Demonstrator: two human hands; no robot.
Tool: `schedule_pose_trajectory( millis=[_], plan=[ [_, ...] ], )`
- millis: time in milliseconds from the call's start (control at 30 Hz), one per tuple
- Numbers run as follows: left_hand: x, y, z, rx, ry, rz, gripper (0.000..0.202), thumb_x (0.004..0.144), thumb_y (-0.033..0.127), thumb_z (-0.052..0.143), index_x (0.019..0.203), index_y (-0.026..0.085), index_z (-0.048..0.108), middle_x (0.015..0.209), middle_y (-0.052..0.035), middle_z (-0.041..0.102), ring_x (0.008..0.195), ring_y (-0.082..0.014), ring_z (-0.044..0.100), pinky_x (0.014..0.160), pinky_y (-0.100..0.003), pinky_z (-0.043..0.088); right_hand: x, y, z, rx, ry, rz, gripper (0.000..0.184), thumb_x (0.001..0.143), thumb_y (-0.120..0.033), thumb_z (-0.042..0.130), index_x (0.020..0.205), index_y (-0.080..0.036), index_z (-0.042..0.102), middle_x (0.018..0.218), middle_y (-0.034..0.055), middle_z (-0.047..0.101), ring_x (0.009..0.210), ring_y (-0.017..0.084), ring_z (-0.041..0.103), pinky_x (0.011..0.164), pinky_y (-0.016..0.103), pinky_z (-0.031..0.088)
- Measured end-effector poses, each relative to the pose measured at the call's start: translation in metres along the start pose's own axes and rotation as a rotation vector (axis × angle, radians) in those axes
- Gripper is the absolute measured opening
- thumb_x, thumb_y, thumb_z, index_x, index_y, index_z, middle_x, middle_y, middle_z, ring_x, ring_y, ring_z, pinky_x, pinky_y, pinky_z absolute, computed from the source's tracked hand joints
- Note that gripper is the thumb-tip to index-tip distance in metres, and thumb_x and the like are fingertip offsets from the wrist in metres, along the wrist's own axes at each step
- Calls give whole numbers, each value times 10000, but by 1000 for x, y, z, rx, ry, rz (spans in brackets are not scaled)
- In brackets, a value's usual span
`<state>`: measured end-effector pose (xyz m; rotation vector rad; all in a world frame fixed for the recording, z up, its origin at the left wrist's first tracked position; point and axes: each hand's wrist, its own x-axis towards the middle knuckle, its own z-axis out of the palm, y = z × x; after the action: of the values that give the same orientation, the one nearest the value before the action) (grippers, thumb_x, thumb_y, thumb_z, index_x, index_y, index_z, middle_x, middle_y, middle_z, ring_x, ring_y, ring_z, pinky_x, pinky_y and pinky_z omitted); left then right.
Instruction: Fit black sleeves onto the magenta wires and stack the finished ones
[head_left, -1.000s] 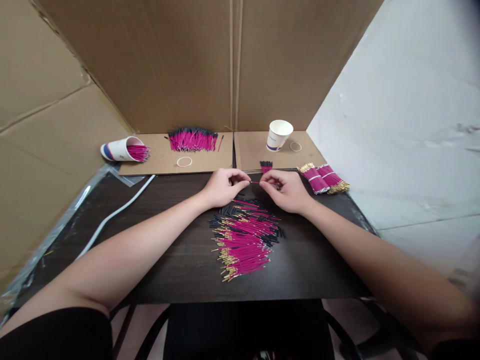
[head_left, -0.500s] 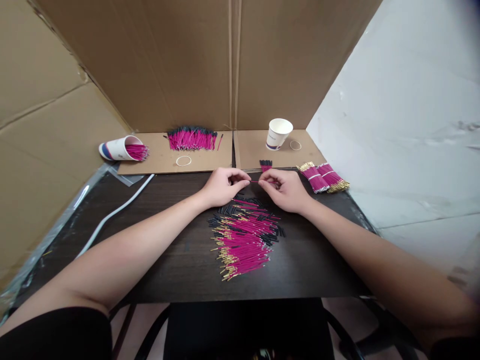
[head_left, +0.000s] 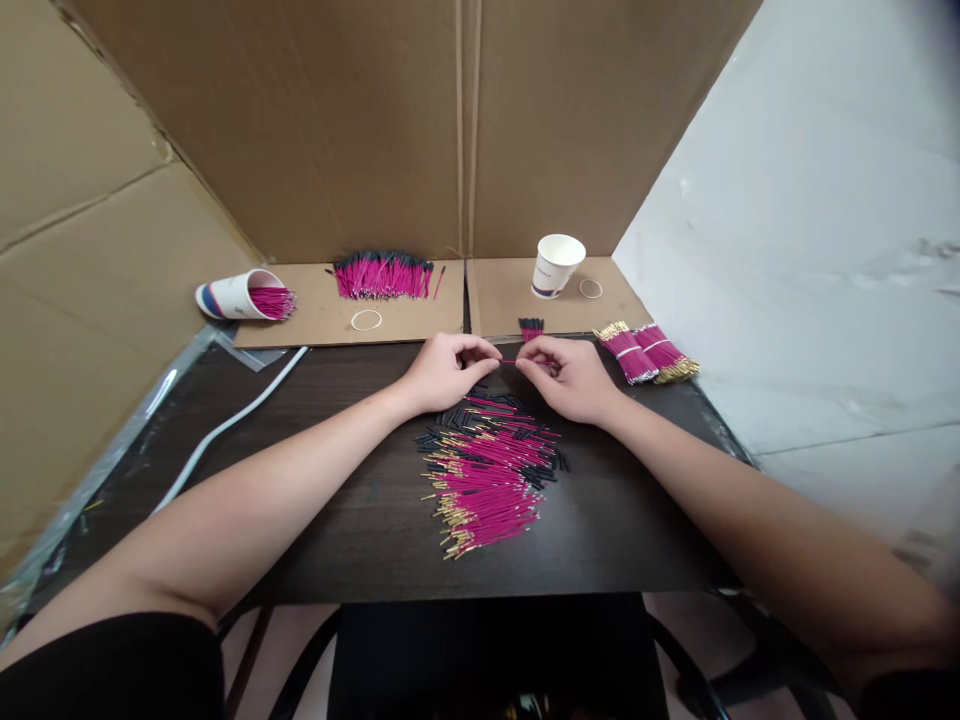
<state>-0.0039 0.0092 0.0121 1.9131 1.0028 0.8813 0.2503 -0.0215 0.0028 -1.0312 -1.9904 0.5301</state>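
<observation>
Between my two hands a short magenta wire is stretched level above the table. My left hand pinches its left end between thumb and forefinger, hiding that tip. On the other end my right hand closes in a similar pinch, the remaining fingers curled. Just below the hands lies a loose pile of magenta wires with gold tips on the left and silver tips on the right. Small black sleeves are scattered over and beside it. Behind my right hand sits a small group of black-capped wires.
On the cardboard strip at the back are a row of black-capped wires, a tipped paper cup holding wires, an upright paper cup and rubber bands. Banded wire bundles lie right. A white cable crosses the left side.
Both hands keep the same pinch on the wire in nearly the same spot. The whole view has shifted very slightly; nothing else has visibly moved.
</observation>
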Motion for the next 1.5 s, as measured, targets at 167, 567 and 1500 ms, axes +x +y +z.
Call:
schedule_pose_trajectory(
  millis=[167, 567, 1500],
  plan=[
    [0, 0, 0, 0, -2, -3, 81, 999, 221, 825, 1033, 173, 881, 820, -39, 772, 685, -180, 596, 678, -320, 474, 0, 1, 1, -1, -8, 36, 204, 1067, -379, 687, 956, -218, 748, 763, 21, 713, 607, 189, 552, 656, 358, 444],
    [0, -1, -1, 16, 22, 9, 71, 933, 213, 798, 954, 161, 842, 782, -42, 741, 655, -171, 564, 653, -313, 469, 1, -1, -2, 88, 32, 114, 156, 929, -328, 677, 817, -221, 701, 712, 20, 665, 605, 185, 547, 607, 340, 426],
    [-2, 10, -18, 81, -525, 307, 134, 846, 245, 1009, 893, 356, 951, 1134, -85, 713, 1102, -318, 661, 1092, -500, 504, 1, -2, -4, 90, 35, 93, 164, 894, -304, 629, 761, -220, 679, 662, 3, 615, 585, 171, 513, 588, 336, 392]
  ],
)
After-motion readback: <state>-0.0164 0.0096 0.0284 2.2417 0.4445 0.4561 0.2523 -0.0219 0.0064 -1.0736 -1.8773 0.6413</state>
